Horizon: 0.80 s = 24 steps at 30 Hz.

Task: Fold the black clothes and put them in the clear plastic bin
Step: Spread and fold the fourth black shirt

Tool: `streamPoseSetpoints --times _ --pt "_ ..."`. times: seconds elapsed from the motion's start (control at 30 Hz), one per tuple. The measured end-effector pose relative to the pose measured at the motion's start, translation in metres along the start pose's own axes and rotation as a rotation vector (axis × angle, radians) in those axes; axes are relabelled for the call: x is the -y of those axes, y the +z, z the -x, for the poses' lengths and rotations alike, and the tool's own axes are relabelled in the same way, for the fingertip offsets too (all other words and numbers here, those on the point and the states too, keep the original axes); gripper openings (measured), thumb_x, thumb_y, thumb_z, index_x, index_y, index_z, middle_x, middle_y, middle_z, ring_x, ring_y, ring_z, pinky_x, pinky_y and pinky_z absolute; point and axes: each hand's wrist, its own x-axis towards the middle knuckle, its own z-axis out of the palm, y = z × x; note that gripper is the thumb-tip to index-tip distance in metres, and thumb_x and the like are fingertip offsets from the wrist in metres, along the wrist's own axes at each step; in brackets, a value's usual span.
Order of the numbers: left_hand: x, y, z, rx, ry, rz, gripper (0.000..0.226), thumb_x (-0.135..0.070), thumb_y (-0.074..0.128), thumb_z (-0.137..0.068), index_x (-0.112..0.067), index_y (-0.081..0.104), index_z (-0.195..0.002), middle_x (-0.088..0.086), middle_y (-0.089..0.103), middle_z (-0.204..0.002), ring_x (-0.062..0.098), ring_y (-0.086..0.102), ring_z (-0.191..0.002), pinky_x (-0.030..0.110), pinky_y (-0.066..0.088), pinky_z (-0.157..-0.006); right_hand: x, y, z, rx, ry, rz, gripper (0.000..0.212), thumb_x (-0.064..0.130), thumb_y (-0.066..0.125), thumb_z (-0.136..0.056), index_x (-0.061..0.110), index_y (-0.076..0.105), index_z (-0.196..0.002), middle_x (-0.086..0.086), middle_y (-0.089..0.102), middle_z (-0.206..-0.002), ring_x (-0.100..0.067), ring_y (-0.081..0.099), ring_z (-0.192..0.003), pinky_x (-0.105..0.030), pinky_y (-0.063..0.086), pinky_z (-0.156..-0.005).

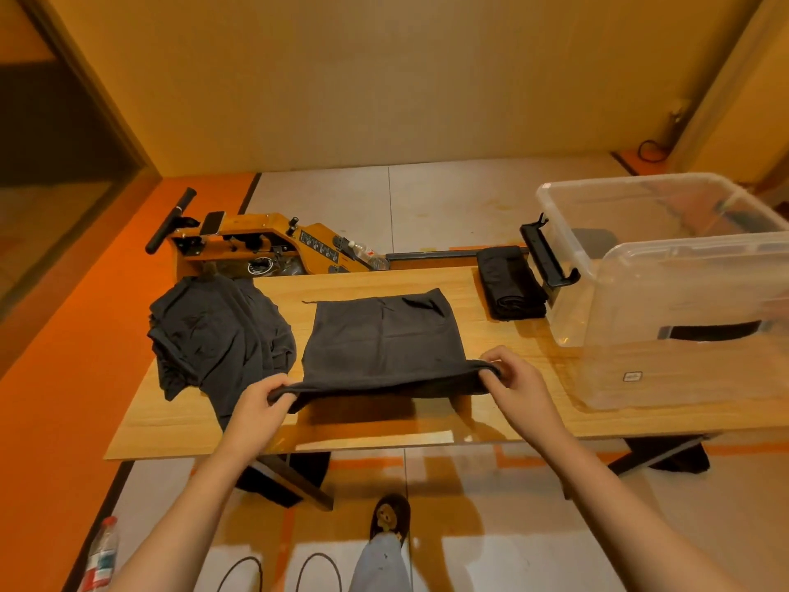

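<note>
The limp, light black cloth garment [384,335] lies at the middle of the light wooden table [179,429], its near edge raised. The left hand [256,403] and right hand [518,388] pinch its near corners, which is likely the best hold for floppy fabric.

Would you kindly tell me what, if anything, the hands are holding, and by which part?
The flat black fabric garment on the wooden table: the left hand has its grip on the near left corner, the right hand on the near right corner.

black garment [384,339] flat, near clear bin [666,292].
</note>
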Motion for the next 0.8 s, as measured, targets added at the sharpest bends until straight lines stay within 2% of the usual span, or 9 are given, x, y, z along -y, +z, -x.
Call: streamPoseSetpoints --times 0.03,0.1,0.17,0.27,0.37,0.53,0.63,0.7,0.8 --pt "-0.01 -0.008 -0.001 -0.021 0.01 0.04 0.024 -0.003 0.053 -0.095 -0.019 0.069 -0.084 0.002 0.068 -0.083 0.019 0.062 -0.079 0.031 0.049 -0.07 0.012 -0.005 -0.006 -0.009 -0.004 -0.054 0.018 0.005 0.057 -0.093 0.021 0.061 -0.089 0.007 0.063 -0.087 -0.001 0.061 -0.085 -0.02 0.05 -0.074" --pt "-0.032 -0.023 -0.003 -0.057 0.037 0.086 0.026 -0.002 0.051 -0.097 -0.016 0.069 -0.084 0.002 0.067 -0.086 0.013 0.061 -0.086 0.022 0.046 -0.073 0.036 -0.017 -0.017 -0.029 -0.042 -0.124 0.015 0.003 0.057 -0.093 0.017 0.063 -0.092 0.003 0.064 -0.089 0.001 0.061 -0.084 -0.017 0.05 -0.072" --pt "-0.053 -0.04 -0.006 -0.087 0.062 0.11 0.026 -0.003 0.048 -0.098 -0.014 0.068 -0.084 0.004 0.066 -0.087 0.01 0.06 -0.086 0.015 0.043 -0.07 0.058 -0.03 -0.027 -0.053 -0.098 -0.158 0.014 0.005 0.057 -0.093 0.016 0.065 -0.096 0.002 0.066 -0.093 -0.001 0.062 -0.088 -0.018 0.051 -0.076" --pt "-0.086 -0.065 -0.01 -0.098 0.107 0.177 0.026 -0.006 0.047 -0.099 -0.012 0.068 -0.085 0.004 0.067 -0.087 0.004 0.062 -0.082 0.011 0.045 -0.066 0.091 -0.049 -0.041 -0.102 -0.155 -0.226 0.015 0.007 0.058 -0.093 0.017 0.066 -0.101 0.002 0.067 -0.097 -0.006 0.064 -0.093 -0.022 0.054 -0.077" --pt "-0.121 -0.09 -0.013 -0.084 0.175 0.221 0.025 -0.008 0.048 -0.099 -0.015 0.068 -0.088 0.0 0.069 -0.085 -0.001 0.065 -0.076 0.007 0.046 -0.065 0.128 -0.064 -0.052 -0.172 -0.228 -0.305 0.015 0.005 0.058 -0.093 0.015 0.066 -0.102 0.005 0.068 -0.096 -0.001 0.065 -0.091 -0.014 0.05 -0.075" --pt "-0.163 -0.122 -0.023 -0.084 0.265 0.34 0.021 -0.013 0.049 -0.1 -0.014 0.069 -0.096 -0.009 0.072 -0.082 0.003 0.067 -0.079 0.012 0.049 -0.065 0.178 -0.086 -0.066 -0.24 -0.344 -0.415 0.012 0.004 0.057 -0.094 0.011 0.065 -0.1 0.002 0.067 -0.092 0.002 0.064 -0.084 -0.012 0.048 -0.073" --pt "-0.177 -0.135 -0.043 -0.074 0.276 0.46 0.019 -0.014 0.052 -0.099 -0.01 0.07 -0.102 -0.001 0.073 -0.09 0.012 0.069 -0.085 0.018 0.052 -0.067 0.196 -0.093 -0.084 -0.25 -0.39 -0.462 0.011 0.002 0.055 -0.095 0.009 0.063 -0.097 0.002 0.065 -0.09 0.003 0.062 -0.081 -0.013 0.049 -0.071" --pt "-0.181 -0.139 -0.062 -0.052 0.261 0.518 0.018 -0.013 0.053 -0.098 -0.009 0.07 -0.104 0.002 0.074 -0.092 0.013 0.069 -0.086 0.018 0.052 -0.066 0.202 -0.093 -0.103 -0.254 -0.383 -0.47 0.01 0.003 0.054 -0.095 0.008 0.062 -0.099 0.001 0.064 -0.09 0.002 0.061 -0.08 -0.013 0.048 -0.072" --pt "-0.179 -0.135 -0.1 -0.035 0.217 0.474 0.019 -0.015 0.054 -0.098 -0.01 0.07 -0.108 0.006 0.073 -0.101 0.018 0.068 -0.094 0.023 0.051 -0.072 0.2 -0.083 -0.14 -0.24 -0.286 -0.475 0.01 0.005 0.054 -0.096 0.011 0.062 -0.096 0.001 0.064 -0.089 -0.001 0.061 -0.079 -0.011 0.047 -0.068"
